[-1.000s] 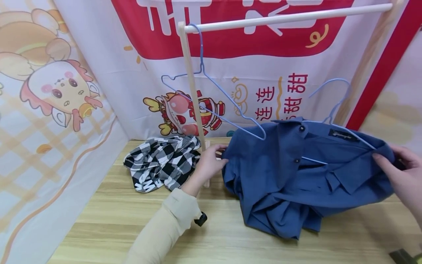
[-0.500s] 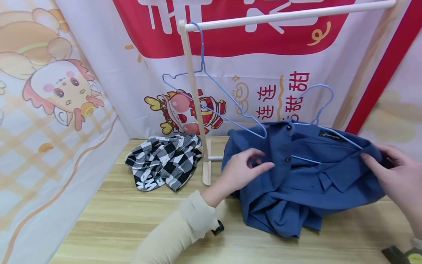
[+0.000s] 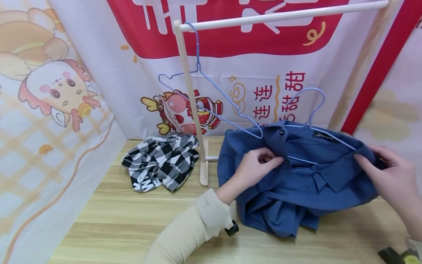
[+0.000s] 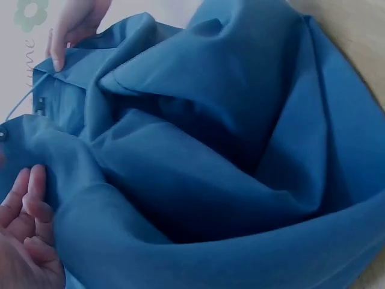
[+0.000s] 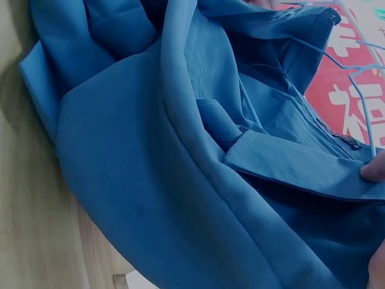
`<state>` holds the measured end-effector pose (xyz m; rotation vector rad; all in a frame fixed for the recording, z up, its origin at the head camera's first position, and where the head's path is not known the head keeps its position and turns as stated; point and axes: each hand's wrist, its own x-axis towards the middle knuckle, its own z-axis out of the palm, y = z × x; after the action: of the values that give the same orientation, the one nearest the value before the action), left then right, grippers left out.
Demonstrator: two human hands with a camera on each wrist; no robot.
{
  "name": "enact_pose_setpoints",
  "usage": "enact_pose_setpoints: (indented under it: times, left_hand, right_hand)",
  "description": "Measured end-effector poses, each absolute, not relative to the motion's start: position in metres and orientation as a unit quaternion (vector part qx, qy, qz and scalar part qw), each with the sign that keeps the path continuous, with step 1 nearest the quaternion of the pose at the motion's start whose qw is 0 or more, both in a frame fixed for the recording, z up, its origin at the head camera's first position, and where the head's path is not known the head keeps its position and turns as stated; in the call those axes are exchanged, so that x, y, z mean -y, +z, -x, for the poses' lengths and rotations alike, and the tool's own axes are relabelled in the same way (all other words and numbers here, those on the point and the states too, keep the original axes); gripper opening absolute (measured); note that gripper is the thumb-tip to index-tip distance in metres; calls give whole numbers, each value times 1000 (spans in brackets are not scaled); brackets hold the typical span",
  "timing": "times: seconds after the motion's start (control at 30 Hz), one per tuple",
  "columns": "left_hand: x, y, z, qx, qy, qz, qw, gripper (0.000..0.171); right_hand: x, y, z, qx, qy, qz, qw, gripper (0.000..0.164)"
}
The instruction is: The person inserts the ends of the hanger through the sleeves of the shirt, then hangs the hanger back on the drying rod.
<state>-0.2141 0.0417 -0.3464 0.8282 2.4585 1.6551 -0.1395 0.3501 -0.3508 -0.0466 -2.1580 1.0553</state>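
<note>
A dark blue button-up shirt [image 3: 333,194] is held up in a slump over the table, its lower folds bunched at the front. Inside its neck is a light blue wire hanger [image 3: 324,99], hook upward and off the rail. My right hand [image 3: 392,172] pinches the shirt's shoulder on the right, over the hanger's end. My left hand [image 3: 255,167] pinches the front edge beside a button. In the left wrist view, the left hand's fingers [image 4: 37,186] lie against the cloth. The right wrist view shows the collar [image 5: 289,162] and my right thumb [image 5: 374,168] on it.
A wooden rack with a white rail [image 3: 283,16] stands behind. From it hangs a bare blue hanger [image 3: 198,55], its lower corner overlapping the shirt. A black-and-white checked garment [image 3: 161,161] lies crumpled left of the rack's foot [image 3: 204,172]. Printed cloth backs the table [image 3: 132,227].
My left hand has left the shirt's left side and moved right, onto the buttoned front edge. My right hand has drawn the shirt's shoulder and hanger leftward.
</note>
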Motion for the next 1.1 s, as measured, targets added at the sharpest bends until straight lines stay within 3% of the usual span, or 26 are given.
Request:
enact_pose_setpoints:
  times: [0.17, 0.37, 0.6, 0.73, 1.1]
  left_hand:
    - [-47, -339, 207, -840, 478, -257, 2, 38]
    - [-55, -342, 211, -872, 422, -243, -47, 28]
    - [-53, -351, 212, -904, 339, -261, 5, 38]
    - [-54, -358, 217, -925, 278, -261, 6, 41]
    - [-61, -359, 229, -937, 231, -257, -47, 41]
  right_hand:
    - [-346, -351, 138, 840, 403, 16, 363, 21]
    - [-341, -351, 137, 840, 404, 6, 362, 21]
    - [-345, -348, 138, 845, 423, 41, 326, 24]
    - [-349, -341, 139, 850, 427, 46, 304, 20]
    - [-352, -320, 151, 825, 460, 19, 329, 42]
